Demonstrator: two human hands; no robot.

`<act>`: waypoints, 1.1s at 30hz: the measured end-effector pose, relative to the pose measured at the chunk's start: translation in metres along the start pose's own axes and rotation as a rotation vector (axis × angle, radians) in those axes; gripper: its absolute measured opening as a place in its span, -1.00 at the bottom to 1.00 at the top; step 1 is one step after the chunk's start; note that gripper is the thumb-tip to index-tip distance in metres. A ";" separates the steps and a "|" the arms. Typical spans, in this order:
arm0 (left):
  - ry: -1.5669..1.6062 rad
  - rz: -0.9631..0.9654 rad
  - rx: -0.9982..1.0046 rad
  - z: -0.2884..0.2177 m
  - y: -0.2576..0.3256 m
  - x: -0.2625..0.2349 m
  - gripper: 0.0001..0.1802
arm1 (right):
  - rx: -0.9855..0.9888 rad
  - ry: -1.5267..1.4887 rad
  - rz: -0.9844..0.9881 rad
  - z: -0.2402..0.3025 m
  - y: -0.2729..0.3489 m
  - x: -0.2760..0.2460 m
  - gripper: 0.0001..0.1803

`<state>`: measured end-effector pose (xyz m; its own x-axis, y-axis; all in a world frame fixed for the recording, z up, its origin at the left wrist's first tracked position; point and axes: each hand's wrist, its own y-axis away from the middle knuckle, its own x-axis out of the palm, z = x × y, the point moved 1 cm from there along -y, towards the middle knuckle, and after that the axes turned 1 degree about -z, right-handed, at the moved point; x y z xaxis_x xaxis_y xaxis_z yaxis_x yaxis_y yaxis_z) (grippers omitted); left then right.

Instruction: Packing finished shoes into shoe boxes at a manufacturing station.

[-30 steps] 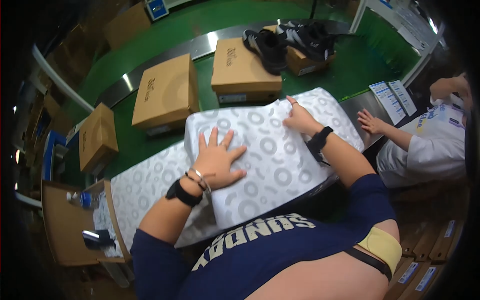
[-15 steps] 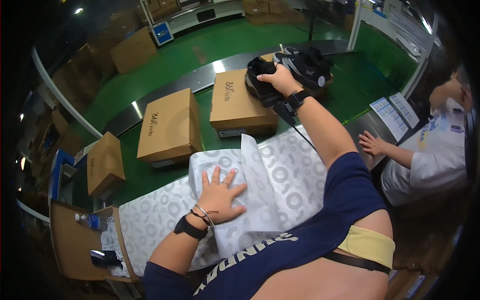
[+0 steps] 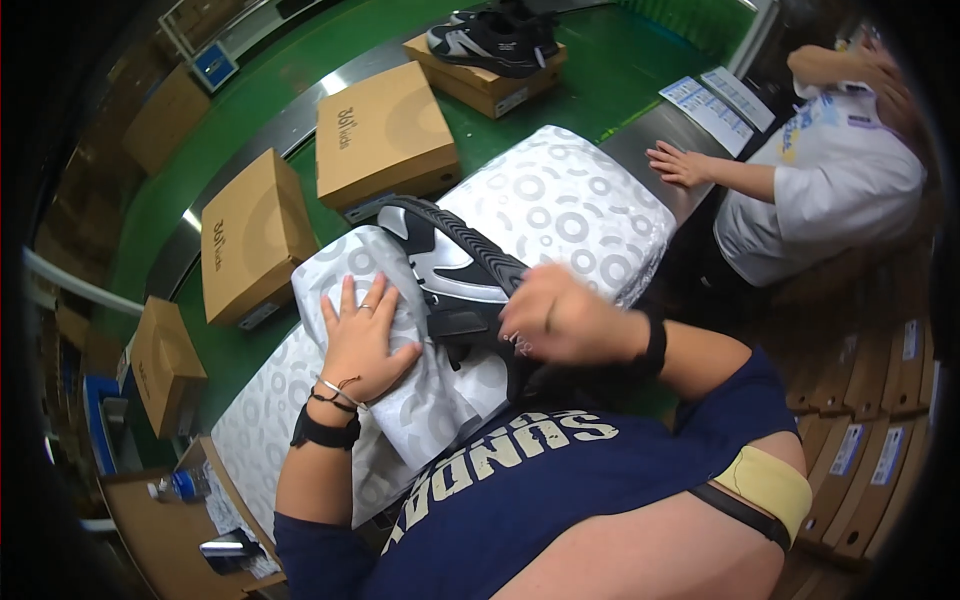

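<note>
My left hand (image 3: 360,340) lies with spread fingers on a bundle wrapped in white paper (image 3: 345,255) with a grey ring pattern. Against the bundle's right side, a black and grey sneaker (image 3: 465,285) rests on its side, its ridged sole turned up and away from me. My right hand (image 3: 575,315), blurred by motion, is curled on the sneaker's right end; its exact finger positions are smeared. Patterned sheets of paper (image 3: 590,190) extend behind the sneaker to the right, and more lies under the bundle at the left.
Several brown shoe boxes (image 3: 385,135) stand along the green bench. Black sneakers (image 3: 490,45) sit on the farthest box (image 3: 480,90). An open carton (image 3: 150,520) at lower left holds a bottle (image 3: 180,487) and a phone (image 3: 230,550). At right, another person's hand (image 3: 680,163) rests near label sheets (image 3: 705,112).
My right hand has brought one sneaker from the far box down beside the wrapped bundle. My left hand stays on the bundle. The whole view has shifted.
</note>
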<state>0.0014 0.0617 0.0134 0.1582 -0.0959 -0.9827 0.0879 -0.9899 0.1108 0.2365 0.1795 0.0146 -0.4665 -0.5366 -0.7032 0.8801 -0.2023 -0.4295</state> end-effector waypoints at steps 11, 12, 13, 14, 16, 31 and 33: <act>0.106 -0.080 0.010 0.001 0.002 0.003 -0.35 | 0.742 0.787 -0.405 -0.155 0.099 -0.012 -0.77; 0.109 -0.082 0.006 0.002 0.002 0.003 -0.35 | 0.750 0.769 -0.428 -0.154 0.096 -0.013 -0.76; 0.118 -0.085 0.008 0.003 0.002 0.004 -0.36 | 0.758 0.751 -0.451 -0.152 0.093 -0.014 -0.74; 0.127 -0.088 0.011 0.004 0.002 0.004 -0.36 | 0.753 0.753 -0.450 -0.149 0.089 -0.017 -0.74; 0.125 -0.090 0.011 0.006 0.003 0.005 -0.35 | 0.933 0.657 -0.323 -0.143 0.078 -0.025 -0.74; 0.092 -0.093 -0.046 0.013 0.027 -0.001 -0.32 | 0.968 0.515 -0.300 -0.147 0.074 -0.035 -0.37; 0.166 -0.117 -0.059 0.011 0.026 -0.002 -0.32 | 0.934 0.441 -0.403 -0.146 0.069 -0.039 -0.43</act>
<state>-0.0074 0.0351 0.0165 0.3026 0.0429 -0.9521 0.1719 -0.9851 0.0103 0.3023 0.3057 -0.0701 -0.5606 0.0089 -0.8280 0.2904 -0.9343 -0.2067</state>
